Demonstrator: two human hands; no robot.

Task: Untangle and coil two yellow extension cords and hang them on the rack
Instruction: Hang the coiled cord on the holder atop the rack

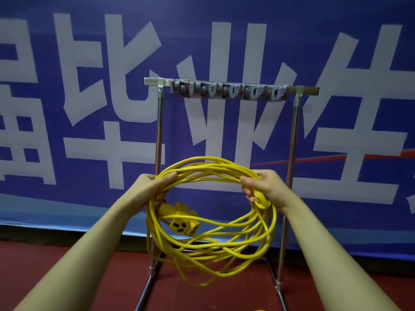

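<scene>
A coiled yellow extension cord (208,250) hangs in the air between my two hands, in front of the metal rack (292,153). My left hand (155,185) grips the coil's upper left side, and the cord's yellow socket block (183,222) dangles just below it. My right hand (265,187) grips the upper right side of the coil together with a yellow plug (260,199). The rack's top bar carries a grey strip of hooks (226,92), which is bare and well above the coil. A sliver of yellow (260,309) shows at the bottom edge; what it is cannot be made out.
A blue banner with large white characters (89,86) covers the wall behind the rack. The floor (45,265) is dark red. The rack's base rails (143,292) run toward me on the floor on both sides.
</scene>
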